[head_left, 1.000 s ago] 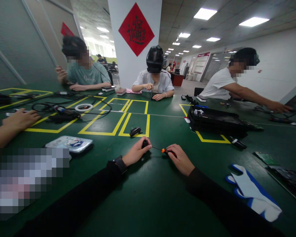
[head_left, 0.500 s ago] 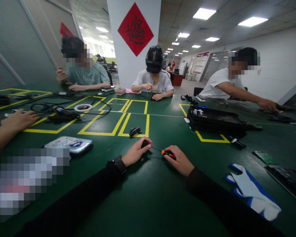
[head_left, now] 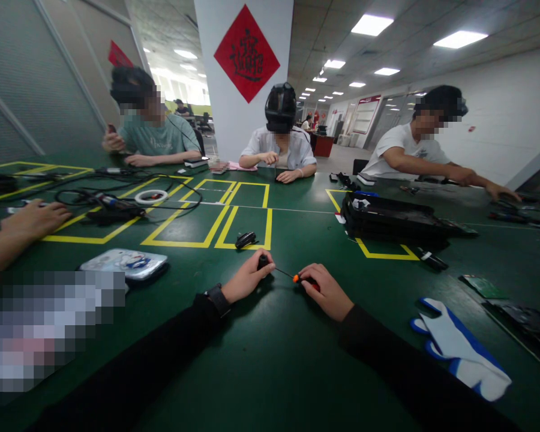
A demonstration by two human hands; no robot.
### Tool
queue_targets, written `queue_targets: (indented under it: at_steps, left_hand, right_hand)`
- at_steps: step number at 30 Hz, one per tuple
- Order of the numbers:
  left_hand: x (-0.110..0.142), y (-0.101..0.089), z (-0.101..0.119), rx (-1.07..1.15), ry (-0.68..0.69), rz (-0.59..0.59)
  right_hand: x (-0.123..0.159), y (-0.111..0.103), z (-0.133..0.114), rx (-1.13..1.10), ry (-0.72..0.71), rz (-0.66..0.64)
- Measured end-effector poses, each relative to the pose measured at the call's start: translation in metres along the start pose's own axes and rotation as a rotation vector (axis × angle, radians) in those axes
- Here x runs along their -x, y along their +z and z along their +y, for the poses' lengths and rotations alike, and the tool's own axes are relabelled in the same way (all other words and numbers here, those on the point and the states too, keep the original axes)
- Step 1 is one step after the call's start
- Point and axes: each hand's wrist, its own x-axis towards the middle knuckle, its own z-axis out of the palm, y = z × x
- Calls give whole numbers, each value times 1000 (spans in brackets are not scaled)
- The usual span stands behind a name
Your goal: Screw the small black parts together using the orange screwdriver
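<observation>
In the head view my right hand point(head_left: 327, 291) is closed around the orange-and-black handle of a screwdriver point(head_left: 296, 279). Its thin shaft points left to a small black part point(head_left: 263, 261) pinched in my left hand point(head_left: 247, 279). The shaft's tip meets that part or lies right beside it; the exact contact is too small to tell. Both hands are low over the green table point(head_left: 270, 360). Beyond them lies another small black part point(head_left: 245, 240) inside a yellow taped box.
A black tray point(head_left: 387, 216) stands at the right, near a white-and-blue glove point(head_left: 463, 348) and a green circuit board point(head_left: 483, 287). Left are a clear case point(head_left: 124, 263), tangled cables point(head_left: 112, 204) and another person's hand point(head_left: 36, 219). Several people sit around the table.
My hands stay nearly in place, with slight finger movement of my right hand on the screwdriver handle. The person at the right has brought a second hand into view over the table.
</observation>
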Motion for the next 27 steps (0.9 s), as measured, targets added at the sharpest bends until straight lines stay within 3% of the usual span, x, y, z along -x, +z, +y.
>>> queue_targets:
  at_steps: [27]
  left_hand:
    - [-2,-1,-1,-59,1,7]
  right_hand:
    - [2,2,4,91,167,77]
